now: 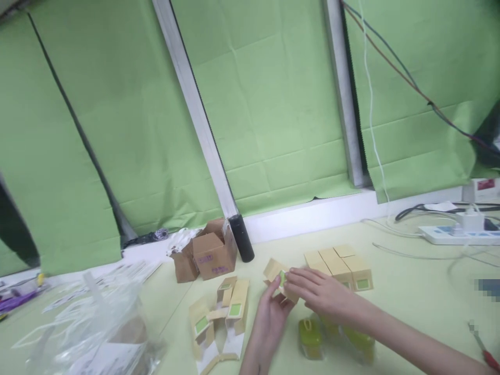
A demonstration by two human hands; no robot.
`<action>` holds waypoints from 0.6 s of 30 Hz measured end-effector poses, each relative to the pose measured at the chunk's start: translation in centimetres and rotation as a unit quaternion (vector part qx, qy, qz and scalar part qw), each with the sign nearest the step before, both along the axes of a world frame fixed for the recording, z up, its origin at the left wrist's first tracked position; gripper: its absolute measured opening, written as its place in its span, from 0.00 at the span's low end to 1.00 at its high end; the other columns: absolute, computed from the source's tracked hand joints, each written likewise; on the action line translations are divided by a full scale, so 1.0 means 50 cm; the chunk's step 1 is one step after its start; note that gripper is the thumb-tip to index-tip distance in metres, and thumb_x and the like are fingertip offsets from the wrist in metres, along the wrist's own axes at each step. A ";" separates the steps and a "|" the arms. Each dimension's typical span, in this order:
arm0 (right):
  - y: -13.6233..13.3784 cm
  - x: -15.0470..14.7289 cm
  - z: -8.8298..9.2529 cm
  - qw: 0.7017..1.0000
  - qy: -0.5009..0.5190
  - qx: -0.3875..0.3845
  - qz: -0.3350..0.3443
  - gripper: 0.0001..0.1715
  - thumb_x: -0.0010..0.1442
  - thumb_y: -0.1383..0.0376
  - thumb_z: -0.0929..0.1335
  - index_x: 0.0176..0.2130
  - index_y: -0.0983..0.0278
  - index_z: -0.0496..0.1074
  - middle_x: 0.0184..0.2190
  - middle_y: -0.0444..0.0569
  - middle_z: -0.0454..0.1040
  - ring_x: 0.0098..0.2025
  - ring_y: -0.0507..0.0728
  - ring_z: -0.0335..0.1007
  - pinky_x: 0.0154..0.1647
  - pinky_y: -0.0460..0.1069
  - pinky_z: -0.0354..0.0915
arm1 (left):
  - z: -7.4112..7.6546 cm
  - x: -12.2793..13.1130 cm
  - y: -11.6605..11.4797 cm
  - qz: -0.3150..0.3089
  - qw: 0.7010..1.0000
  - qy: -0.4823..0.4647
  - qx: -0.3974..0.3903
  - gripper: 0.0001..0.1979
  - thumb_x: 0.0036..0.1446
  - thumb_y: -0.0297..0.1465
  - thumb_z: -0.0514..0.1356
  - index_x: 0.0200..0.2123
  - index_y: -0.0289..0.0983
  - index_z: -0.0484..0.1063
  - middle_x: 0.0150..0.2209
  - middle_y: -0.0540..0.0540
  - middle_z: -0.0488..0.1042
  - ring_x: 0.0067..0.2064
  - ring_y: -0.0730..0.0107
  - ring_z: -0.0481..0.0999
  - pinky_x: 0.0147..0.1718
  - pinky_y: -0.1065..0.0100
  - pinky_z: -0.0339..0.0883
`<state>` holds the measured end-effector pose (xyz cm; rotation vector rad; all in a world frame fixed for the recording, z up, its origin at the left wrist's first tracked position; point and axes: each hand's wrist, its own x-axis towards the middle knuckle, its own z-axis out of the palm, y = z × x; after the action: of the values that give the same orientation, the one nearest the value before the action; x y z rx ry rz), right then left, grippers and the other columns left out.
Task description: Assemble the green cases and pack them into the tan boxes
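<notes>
A small tan cardboard box with a green label is between my two hands, one end of it reaching past the fingertips. My left hand grips it from below and the left, its thumb near the label. Over its right side lie the fingers of my right hand, bent and close together. Just below my right forearm stands a green block-like item with a pale loop on top, seemingly in clear wrap. Another green item is partly hidden by that arm. Left of my hands lie several opened tan boxes with green windows or labels.
Closed tan boxes stand grouped behind my right hand. A brown carton and a black cylinder are at the back. Clear plastic bags lie at left, a power strip at right. A red-handled tool is at lower right.
</notes>
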<state>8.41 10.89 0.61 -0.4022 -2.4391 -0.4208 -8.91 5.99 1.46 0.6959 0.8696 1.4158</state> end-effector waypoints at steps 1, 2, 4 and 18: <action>0.009 -0.017 0.002 0.999 0.000 0.039 0.015 0.33 0.56 0.79 0.62 0.59 0.66 0.56 0.58 0.54 0.64 0.60 0.60 0.58 0.56 0.57 0.61 | 0.006 -0.005 0.003 -0.001 1.000 -0.014 -0.007 0.11 0.53 0.31 0.62 0.38 0.29 0.71 0.38 0.38 0.76 0.36 0.65 0.76 0.40 0.66 0.71; 0.020 -0.030 0.003 0.998 0.000 0.066 0.022 0.29 0.58 0.79 0.61 0.58 0.68 0.58 0.57 0.56 0.67 0.59 0.60 0.59 0.55 0.57 0.62 | 0.012 -0.013 0.010 0.005 1.000 -0.025 -0.014 0.09 0.53 0.30 0.62 0.37 0.30 0.72 0.36 0.39 0.76 0.34 0.67 0.76 0.39 0.66 0.71; 0.046 -0.049 0.006 0.995 0.000 0.094 0.028 0.22 0.60 0.78 0.61 0.54 0.69 0.63 0.50 0.56 0.72 0.55 0.59 0.64 0.52 0.55 0.64 | 0.023 -0.031 0.030 0.024 0.999 -0.040 -0.027 0.06 0.55 0.27 0.59 0.36 0.31 0.71 0.34 0.41 0.76 0.31 0.69 0.75 0.36 0.67 0.72; 0.103 -0.058 0.060 0.995 -0.009 0.096 -0.013 0.16 0.64 0.72 0.60 0.52 0.68 0.63 0.52 0.57 0.70 0.55 0.58 0.62 0.53 0.55 0.59 | 0.057 -0.028 0.097 0.003 1.000 -0.022 -0.019 0.07 0.52 0.26 0.62 0.36 0.31 0.72 0.30 0.43 0.75 0.28 0.70 0.74 0.33 0.66 0.74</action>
<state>5.49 16.05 3.61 -0.3491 -2.3850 -0.6672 -10.32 10.81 4.32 0.6321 0.8633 1.4110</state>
